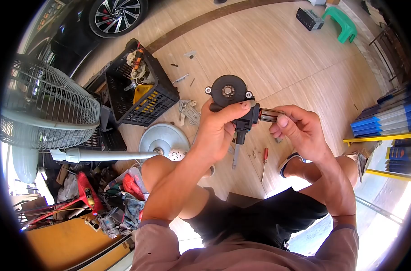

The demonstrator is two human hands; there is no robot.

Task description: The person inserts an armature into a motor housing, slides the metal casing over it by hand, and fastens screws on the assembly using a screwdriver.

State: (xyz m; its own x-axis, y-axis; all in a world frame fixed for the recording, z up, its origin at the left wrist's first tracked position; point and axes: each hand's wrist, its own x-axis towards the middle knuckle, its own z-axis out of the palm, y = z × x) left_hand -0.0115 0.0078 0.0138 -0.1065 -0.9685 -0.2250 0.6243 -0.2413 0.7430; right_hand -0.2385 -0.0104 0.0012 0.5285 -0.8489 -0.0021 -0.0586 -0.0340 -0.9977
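My left hand (214,131) grips the black gearbox housing of a small electric motor (229,91), thumb across its front. A toothed metal gear sits in the middle of its round face. My right hand (302,128) pinches the motor's armature (269,115), a ribbed metal cylinder with copper-coloured parts, at its outer end. The armature's inner end meets the side of the housing; how deep it sits is hidden. Below the housing a thin metal strip (235,158) shows; I cannot tell whether it is attached. On the floor beneath lies a red-handled screwdriver (265,158).
On the left stand a black crate (144,101) of tools and a fan (52,104) with a round base (162,137). Cluttered parts (119,203) lie nearer me. Blue books (383,119) fill a yellow-edged shelf at right. A green stool (341,22) stands far right.
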